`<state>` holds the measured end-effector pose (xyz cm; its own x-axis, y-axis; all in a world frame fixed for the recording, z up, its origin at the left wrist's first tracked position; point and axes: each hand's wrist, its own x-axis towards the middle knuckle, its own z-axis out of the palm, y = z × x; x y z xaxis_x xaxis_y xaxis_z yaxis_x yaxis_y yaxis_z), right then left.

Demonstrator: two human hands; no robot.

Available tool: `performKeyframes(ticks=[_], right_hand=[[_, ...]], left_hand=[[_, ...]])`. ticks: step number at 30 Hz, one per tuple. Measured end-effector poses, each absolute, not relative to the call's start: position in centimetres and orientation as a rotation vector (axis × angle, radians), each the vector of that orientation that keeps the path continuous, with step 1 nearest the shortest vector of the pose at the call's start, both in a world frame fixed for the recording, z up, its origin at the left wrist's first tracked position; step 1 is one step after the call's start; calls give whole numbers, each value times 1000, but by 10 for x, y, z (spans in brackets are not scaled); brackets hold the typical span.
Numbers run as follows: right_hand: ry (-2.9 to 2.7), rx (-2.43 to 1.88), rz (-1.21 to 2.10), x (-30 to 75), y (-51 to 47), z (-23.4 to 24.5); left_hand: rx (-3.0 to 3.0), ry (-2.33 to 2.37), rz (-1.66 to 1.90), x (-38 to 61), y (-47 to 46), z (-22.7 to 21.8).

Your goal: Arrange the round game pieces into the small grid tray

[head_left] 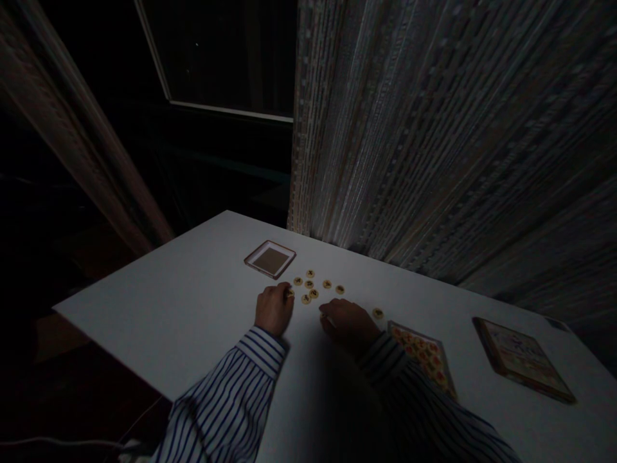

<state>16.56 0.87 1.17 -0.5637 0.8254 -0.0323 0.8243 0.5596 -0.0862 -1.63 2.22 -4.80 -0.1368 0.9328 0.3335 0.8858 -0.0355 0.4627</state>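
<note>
Several round, pale wooden Chinese chess pieces (309,284) with dark characters lie loosely on the white table between and beyond my hands. My left hand (274,309) is closed, its fingertips on one Chinese chess piece (290,293) at the left edge of the group. My right hand (350,321) is also closed, thumb and fingers pinching a piece whose pale edge just shows; its face is mostly hidden. To the right of that hand lies a single Chinese chess piece (378,313). Under my right forearm, partly covered, is a tray (441,350) filled with red-marked pieces.
A small square open tray (270,242) stands behind my left hand. A flat box with a printed lid (527,357) lies at the right. Striped string curtains (385,141) hang along the table's far edge. The room is dim, with a white cable (62,441) at lower left.
</note>
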Motion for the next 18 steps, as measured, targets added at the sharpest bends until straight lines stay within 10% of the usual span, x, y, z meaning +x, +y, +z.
performKeyframes(ticks=[18], right_hand=[[-2754,-1473,136,171,3,17]], left_hand=[[1994,1848,1530,-12,17,-50]])
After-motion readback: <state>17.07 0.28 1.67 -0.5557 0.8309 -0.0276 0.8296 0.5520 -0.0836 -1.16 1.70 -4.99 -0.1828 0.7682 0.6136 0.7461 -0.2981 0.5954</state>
